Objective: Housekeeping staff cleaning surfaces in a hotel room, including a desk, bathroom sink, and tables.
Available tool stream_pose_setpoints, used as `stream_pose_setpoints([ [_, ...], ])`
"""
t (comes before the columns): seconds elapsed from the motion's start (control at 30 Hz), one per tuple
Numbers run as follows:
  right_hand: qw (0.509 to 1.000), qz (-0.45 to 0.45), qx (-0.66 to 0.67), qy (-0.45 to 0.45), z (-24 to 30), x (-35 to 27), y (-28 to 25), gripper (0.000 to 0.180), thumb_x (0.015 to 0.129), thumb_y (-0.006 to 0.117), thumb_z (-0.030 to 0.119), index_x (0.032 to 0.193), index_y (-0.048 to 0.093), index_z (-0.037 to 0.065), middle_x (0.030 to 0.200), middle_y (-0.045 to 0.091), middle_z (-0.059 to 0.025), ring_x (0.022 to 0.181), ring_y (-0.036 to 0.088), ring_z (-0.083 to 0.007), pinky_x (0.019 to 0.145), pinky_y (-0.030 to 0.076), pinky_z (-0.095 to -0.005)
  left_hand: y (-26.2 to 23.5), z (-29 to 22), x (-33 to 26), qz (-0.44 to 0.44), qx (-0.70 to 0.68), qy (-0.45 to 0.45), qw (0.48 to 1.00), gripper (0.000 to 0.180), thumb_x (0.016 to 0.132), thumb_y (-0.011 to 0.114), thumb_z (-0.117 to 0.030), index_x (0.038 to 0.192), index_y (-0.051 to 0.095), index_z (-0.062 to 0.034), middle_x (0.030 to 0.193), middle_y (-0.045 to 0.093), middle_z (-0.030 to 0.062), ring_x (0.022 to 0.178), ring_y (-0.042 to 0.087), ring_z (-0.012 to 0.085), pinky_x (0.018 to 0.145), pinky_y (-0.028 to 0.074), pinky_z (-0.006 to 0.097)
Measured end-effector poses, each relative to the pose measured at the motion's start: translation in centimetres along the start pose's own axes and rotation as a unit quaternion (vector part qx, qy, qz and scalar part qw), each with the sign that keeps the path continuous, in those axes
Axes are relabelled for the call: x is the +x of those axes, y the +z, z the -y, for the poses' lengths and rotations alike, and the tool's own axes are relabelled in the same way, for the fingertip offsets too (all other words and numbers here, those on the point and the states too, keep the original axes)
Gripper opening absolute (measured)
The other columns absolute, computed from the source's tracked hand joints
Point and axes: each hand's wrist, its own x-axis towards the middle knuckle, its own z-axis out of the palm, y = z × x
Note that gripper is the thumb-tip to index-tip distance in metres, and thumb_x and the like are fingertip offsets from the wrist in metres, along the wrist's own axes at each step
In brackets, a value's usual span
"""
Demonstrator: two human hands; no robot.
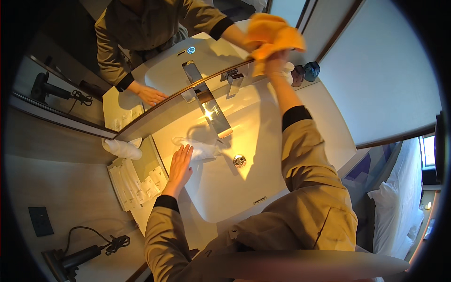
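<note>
Two bare hands work at a sink (225, 188) set in a pale counter (336, 122). The right hand (276, 62) is raised at the mirror (159, 66), above the counter's rear edge and toward its right rear corner, with an orange cloth (277, 36) bunched over it. The cloth hides the fingers, so I cannot tell whether they are spread or closed. The cloth and its reflection run together, their border hard to make out.

The left hand (180, 165) lies palm down at the sink's left edge, fingers straight out and close together, pinching nothing. A crumpled white wad (201, 150) lies just beside its fingertips; whether they touch is unclear.

From the rear edge, a square metal tap (215, 117) reaches over the sink, pointing toward the round drain (239, 161). At the counter's left end stands a tray (155, 160) of white packets (131, 183), with a rolled towel (123, 148) near the left rear corner. Dark and blue cups (312, 71) stand near the right rear corner. On the wall left of the counter are a hair dryer (77, 258) and a dark socket (41, 221).
</note>
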Motion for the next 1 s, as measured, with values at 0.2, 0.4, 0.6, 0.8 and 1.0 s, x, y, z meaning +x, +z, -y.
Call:
stream_pose_setpoints([
  [0.2,0.952,-0.064,-0.298,0.024,-3.9,-0.1,0.1,0.031,0.087,0.043,0.017,0.113,0.052,0.003,0.118,0.049,-0.0198,0.109,0.045,-0.0358,0.092,0.035,-0.0414,3.1,-1.2,3.1,-0.013,0.131,-0.055,0.99,0.071,0.067,0.061,0.0,0.132,0.033,-0.0045,0.141,0.025,0.013,0.132,0.022,0.0273,0.108,0.017,0.045],
  [0.4,0.985,-0.01,-0.171,-0.016,3.5,-6.1,3.9,0.03,0.083,0.048,0.016,0.109,0.054,0.002,0.106,0.056,-0.0206,0.103,0.05,-0.0355,0.09,0.037,-0.0416,6.1,0.3,3.8,-0.019,0.268,0.072,0.96,0.047,0.084,0.039,-0.011,0.131,0.035,-0.006,0.138,0.032,0.0134,0.131,0.025,0.0264,0.108,0.016,0.044],
  [0.6,0.847,0.28,0.001,-0.451,13.6,-6.6,8.1,0.028,0.068,0.056,0.012,0.094,0.059,0.005,0.1,0.056,-0.0078,0.105,0.051,-0.0231,0.092,0.038,-0.037,7.7,1.2,5.0,-0.033,0.325,0.056,0.943,0.047,0.084,0.04,-0.014,0.129,0.036,-0.0039,0.134,0.037,0.0123,0.128,0.03,0.0255,0.107,0.019,0.041],
  [0.8,0.782,0.277,-0.105,-0.549,9.0,-0.7,2.8,0.019,0.064,0.059,0.015,0.082,0.061,0.009,0.094,0.056,-0.0005,0.096,0.054,-0.0179,0.086,0.042,-0.0311,8.8,2.0,6.5,-0.022,0.38,0.08,0.921,0.046,0.083,0.041,-0.014,0.127,0.038,-0.0023,0.126,0.043,0.0139,0.118,0.038,0.026,0.099,0.028,0.037],
  [1.0,0.829,0.236,-0.306,-0.404,2.0,5.8,-9.7,0.017,0.062,0.062,0.012,0.078,0.061,0.007,0.085,0.057,-0.0035,0.093,0.054,-0.0191,0.087,0.041,-0.0328,9.2,2.2,7.2,-0.018,0.383,0.073,0.921,0.045,0.081,0.043,-0.014,0.123,0.042,-0.0012,0.11,0.05,0.0135,0.105,0.045,0.024,0.091,0.032,0.035],
])
